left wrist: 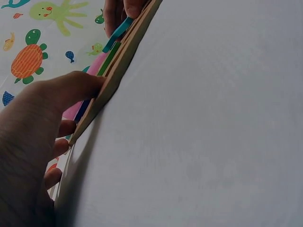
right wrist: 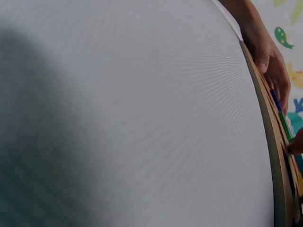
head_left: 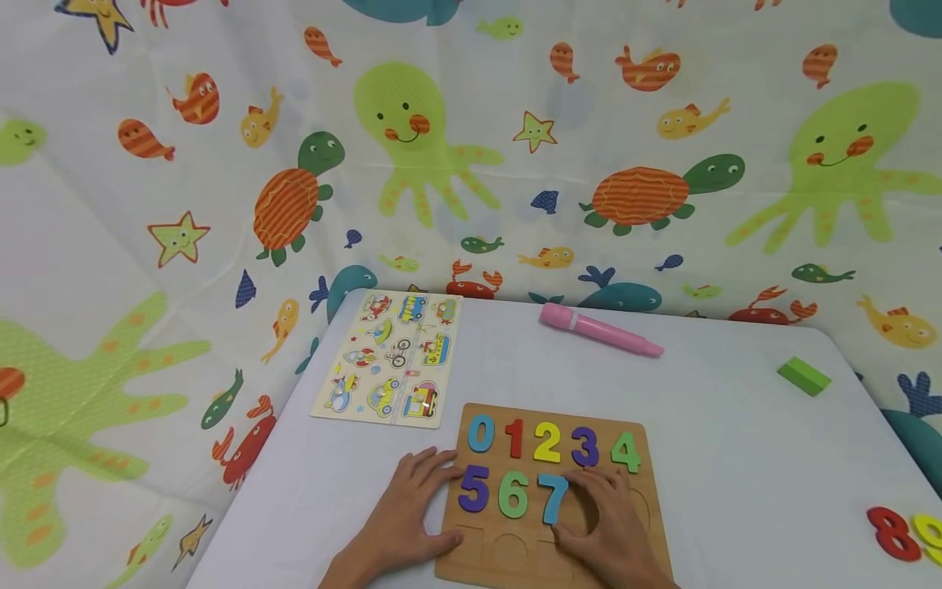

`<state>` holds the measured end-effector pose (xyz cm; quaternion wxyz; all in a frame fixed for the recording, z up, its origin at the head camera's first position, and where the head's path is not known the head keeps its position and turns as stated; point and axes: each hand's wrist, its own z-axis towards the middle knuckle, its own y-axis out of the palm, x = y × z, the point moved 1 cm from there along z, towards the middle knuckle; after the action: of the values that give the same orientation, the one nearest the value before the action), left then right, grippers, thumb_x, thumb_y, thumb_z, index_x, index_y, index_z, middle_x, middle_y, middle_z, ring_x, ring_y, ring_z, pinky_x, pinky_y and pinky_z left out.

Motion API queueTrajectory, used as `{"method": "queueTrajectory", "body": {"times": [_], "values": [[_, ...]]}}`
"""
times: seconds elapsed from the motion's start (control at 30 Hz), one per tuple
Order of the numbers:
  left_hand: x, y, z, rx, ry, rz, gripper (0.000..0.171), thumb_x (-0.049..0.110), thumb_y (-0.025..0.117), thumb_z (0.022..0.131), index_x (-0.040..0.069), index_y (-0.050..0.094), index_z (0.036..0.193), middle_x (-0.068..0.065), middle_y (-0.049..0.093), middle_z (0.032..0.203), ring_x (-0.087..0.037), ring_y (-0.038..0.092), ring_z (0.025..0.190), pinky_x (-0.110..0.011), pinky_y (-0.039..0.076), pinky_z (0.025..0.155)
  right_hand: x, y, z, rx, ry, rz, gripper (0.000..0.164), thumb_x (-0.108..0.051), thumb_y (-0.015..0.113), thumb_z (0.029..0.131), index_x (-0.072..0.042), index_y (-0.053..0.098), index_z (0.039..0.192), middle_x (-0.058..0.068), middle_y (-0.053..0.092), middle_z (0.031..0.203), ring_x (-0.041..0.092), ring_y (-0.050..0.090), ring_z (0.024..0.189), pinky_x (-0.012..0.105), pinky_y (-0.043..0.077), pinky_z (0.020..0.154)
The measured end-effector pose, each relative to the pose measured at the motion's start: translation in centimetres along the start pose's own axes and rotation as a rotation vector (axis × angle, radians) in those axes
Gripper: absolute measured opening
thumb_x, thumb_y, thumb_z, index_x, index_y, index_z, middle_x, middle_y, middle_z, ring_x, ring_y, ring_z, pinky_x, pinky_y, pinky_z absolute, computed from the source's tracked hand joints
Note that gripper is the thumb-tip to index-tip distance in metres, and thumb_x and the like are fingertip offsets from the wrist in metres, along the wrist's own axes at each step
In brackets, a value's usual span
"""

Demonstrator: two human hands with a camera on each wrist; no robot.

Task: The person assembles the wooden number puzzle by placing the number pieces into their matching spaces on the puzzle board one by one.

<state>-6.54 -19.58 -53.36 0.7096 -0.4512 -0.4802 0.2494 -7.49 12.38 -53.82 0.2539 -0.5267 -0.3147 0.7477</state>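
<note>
A wooden number puzzle board (head_left: 500, 411) lies at the table's near side, with coloured numbers from 0 to 6 in its upper two rows. At the blue number 7 (head_left: 553, 501), my right hand (head_left: 616, 528) pinches with thumb below and fingertips at the upper right. The left wrist view shows this 7 (left wrist: 117, 34) tilted up from the board. My left hand (head_left: 405, 514) rests on the board's left edge, thumb near the lower corner and fingertips beside the purple number 5 (head_left: 474, 489). Part of the board is hidden under the right hand and wrist.
A vehicle peg puzzle (head_left: 390, 360) lies at the back left. Behind the board is a pink marker-shaped toy (head_left: 603, 331), and a green block (head_left: 805, 376) sits at the right. A red number 8 (head_left: 894, 533) and a yellow piece (head_left: 929, 532) lie near the right edge.
</note>
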Motion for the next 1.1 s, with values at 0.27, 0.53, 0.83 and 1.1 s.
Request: {"method": "queueTrajectory", "body": {"times": [0.27,0.53,0.83,1.1], "values": [[-0.15,0.06,-0.05,-0.001,0.02,0.01,0.074,0.068,0.063,0.08,0.028,0.051,0.14,0.006,0.036,0.154,-0.028,0.025,0.143,-0.064,0.02,0.11,-0.13,-0.04,0.03,-0.003,0.017,0.009,0.071,-0.032,0.094,0.059,-0.018,0.066,0.123,-0.003,0.06,0.124,0.02,0.043,0.117,0.053,0.041,0.097],[-0.18,0.25,-0.05,0.001,-0.001,0.006,0.074,0.07,0.063,0.079,0.029,0.052,0.14,0.008,0.035,0.155,-0.024,0.023,0.144,-0.059,0.019,0.112,-0.06,-0.06,0.27,0.009,-0.021,0.014,0.067,-0.032,0.094,0.058,-0.015,0.068,0.118,-0.005,0.059,0.117,0.027,0.046,0.117,0.06,0.027,0.106],[0.06,-0.06,-0.01,-0.002,-0.009,-0.013,0.074,0.069,0.064,0.079,0.028,0.053,0.139,0.007,0.036,0.154,-0.025,0.023,0.144,-0.059,0.018,0.113,-0.18,-0.32,0.5,-0.009,0.002,0.039,0.066,-0.03,0.095,0.058,-0.016,0.07,0.117,-0.005,0.058,0.116,0.025,0.043,0.116,0.059,0.027,0.105],[0.06,-0.04,0.03,0.0,-0.005,-0.011,0.074,0.068,0.065,0.078,0.028,0.053,0.139,0.007,0.036,0.154,-0.024,0.024,0.144,-0.059,0.019,0.113,-0.11,-0.57,0.66,-0.065,0.065,0.049,0.065,-0.038,0.094,0.061,-0.018,0.07,0.118,-0.01,0.056,0.116,0.017,0.04,0.111,0.054,0.038,0.097]]}}
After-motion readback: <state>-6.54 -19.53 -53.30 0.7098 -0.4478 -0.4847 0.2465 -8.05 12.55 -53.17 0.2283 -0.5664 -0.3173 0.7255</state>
